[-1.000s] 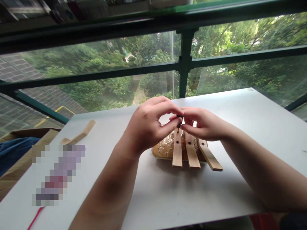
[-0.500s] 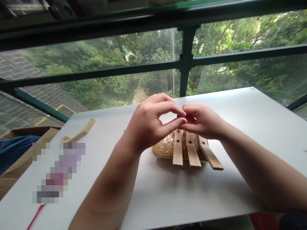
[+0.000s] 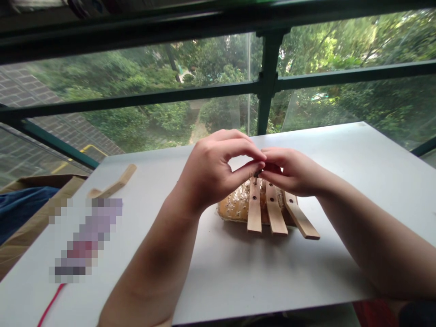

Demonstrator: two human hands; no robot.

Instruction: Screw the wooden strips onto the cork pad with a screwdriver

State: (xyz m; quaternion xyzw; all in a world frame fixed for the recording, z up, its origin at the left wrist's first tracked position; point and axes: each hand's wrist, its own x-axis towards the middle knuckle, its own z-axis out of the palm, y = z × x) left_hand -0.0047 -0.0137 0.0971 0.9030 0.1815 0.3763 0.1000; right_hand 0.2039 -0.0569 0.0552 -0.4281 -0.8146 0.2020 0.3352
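My left hand [image 3: 223, 170] and my right hand [image 3: 289, 171] meet fingertip to fingertip, both pinched closed. Between the fingertips is a small dark screw [image 3: 257, 174], partly hidden. Its thin lower end points down at the upper hole of the leftmost wooden strip [image 3: 254, 215]. A middle wooden strip [image 3: 277, 218] and a right, slanting one [image 3: 303, 220] lie beside it, each with dark holes. All three rest across a brown, rounded, loaf-like block [image 3: 233, 206] in shiny clear wrap, their near ends jutting past its edge. My hands cover the block's far part.
On the white table [image 3: 272, 277], a bent wooden piece [image 3: 117, 184] lies at the far left. Nearer are a blurred-out purplish item [image 3: 98, 227] and a red cord [image 3: 51, 302]. A cardboard box [image 3: 64, 195] with blue cloth stands left of the table. Green-framed windows [image 3: 267, 91] rise behind.
The fingertips have shifted slightly, and more of the dark screw now shows below them, over the left strip's hole. The whole view has moved a little; the strips and block stay in place.
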